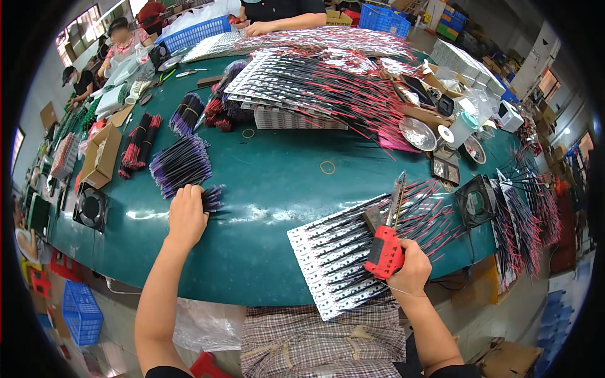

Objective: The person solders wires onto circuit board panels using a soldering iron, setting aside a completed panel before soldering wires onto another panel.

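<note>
My right hand (pixel 413 268) is wrapped round the handle of a red and black soldering gun (pixel 384 253), whose long metal tip points away from me. Under the gun lies a white circuit board panel (pixel 324 264), with rows of black, red-tipped wires running off to the right. A dark block (pixel 373 219) rests on those wires beside the gun. At the left, my left hand (pixel 188 216) is closed on a small bunch of black wires (pixel 213 198) with purple ends. Its fingertips, partly hidden, touch the near edge of a larger pile of the same wires (pixel 181 165).
A tall stack of wired panels (pixel 290 82) fills the table's far middle. Small fans stand at left (pixel 91 206) and right (pixel 476 200). Metal dishes (pixel 417 134) and a cardboard box (pixel 101 156) flank the green tabletop (pixel 252 246). A co-worker's hand (pixel 259 28) is across the table.
</note>
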`<act>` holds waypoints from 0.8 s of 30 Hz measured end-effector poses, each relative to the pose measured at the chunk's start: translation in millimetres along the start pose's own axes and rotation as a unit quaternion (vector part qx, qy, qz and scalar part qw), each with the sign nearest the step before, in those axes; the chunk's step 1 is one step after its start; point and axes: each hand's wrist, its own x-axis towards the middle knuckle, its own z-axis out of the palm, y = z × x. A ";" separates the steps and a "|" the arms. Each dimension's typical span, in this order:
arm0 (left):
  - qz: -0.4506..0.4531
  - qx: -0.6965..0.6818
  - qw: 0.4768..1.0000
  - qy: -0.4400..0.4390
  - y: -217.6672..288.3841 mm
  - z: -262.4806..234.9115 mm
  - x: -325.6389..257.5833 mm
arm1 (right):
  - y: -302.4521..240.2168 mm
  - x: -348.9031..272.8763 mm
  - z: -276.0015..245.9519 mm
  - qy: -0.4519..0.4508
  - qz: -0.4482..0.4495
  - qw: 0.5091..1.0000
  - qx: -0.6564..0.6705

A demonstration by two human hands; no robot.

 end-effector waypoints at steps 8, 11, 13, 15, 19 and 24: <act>0.016 0.032 0.998 0.060 9.6 -0.8 -9.8 | 8.6 3.1 -2.4 -0.025 -0.032 0.999 0.034; -0.012 -0.071 0.986 0.152 7.7 2.4 -9.3 | 6.6 4.9 -0.3 -0.034 -0.030 0.998 0.035; -0.074 -0.173 0.967 0.169 18.2 -10.0 -11.0 | 6.5 2.1 0.3 -0.036 -0.022 0.999 0.022; -0.151 -0.307 0.908 0.242 38.9 -32.3 -6.4 | 7.2 0.5 1.4 -0.046 -0.010 0.999 0.025; -0.199 -0.616 0.712 0.274 77.1 -54.7 -17.7 | 10.4 -4.3 -1.2 -0.069 0.028 0.997 0.022; -0.209 -0.607 0.716 0.275 109.6 -28.7 -42.0 | 3.9 0.6 -15.0 -0.055 0.003 0.998 0.019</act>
